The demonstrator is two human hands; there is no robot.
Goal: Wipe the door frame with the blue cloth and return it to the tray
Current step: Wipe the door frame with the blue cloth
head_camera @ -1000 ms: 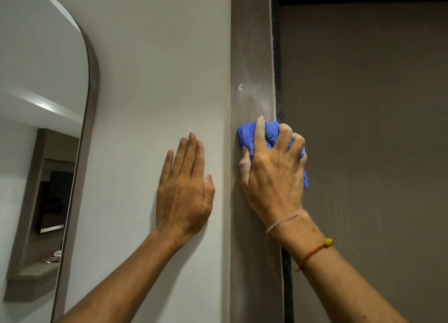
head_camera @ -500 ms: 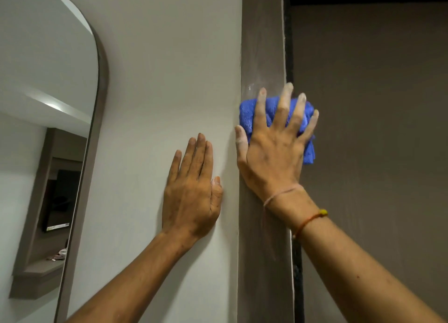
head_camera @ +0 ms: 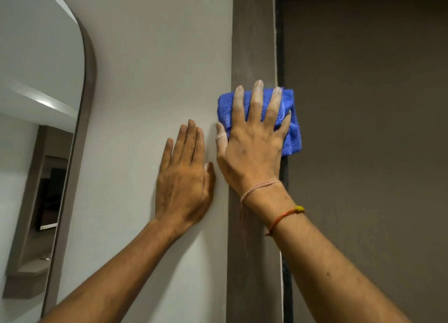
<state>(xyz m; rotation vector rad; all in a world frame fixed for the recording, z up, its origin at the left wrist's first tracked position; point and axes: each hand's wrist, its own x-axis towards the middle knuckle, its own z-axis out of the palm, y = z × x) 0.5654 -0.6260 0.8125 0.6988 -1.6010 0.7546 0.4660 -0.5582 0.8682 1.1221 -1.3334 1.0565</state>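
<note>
A grey-brown door frame [head_camera: 254, 43] runs vertically through the middle of the view. My right hand [head_camera: 252, 148] presses a folded blue cloth [head_camera: 292, 138] flat against the frame, fingers spread over it. The cloth sticks out past the frame's right edge. My left hand [head_camera: 184, 179] lies flat on the white wall just left of the frame, fingers together, holding nothing. The tray is not in view.
An arched mirror [head_camera: 41, 140] with a dark rim hangs on the white wall [head_camera: 157, 55] at the left. A brown door panel [head_camera: 363, 152] fills the right side, with a dark gap between it and the frame.
My right hand slid the cloth up the frame from a lower spot, and its fingers spread flat. The left hand stayed planted on the wall. The view shifted a little.
</note>
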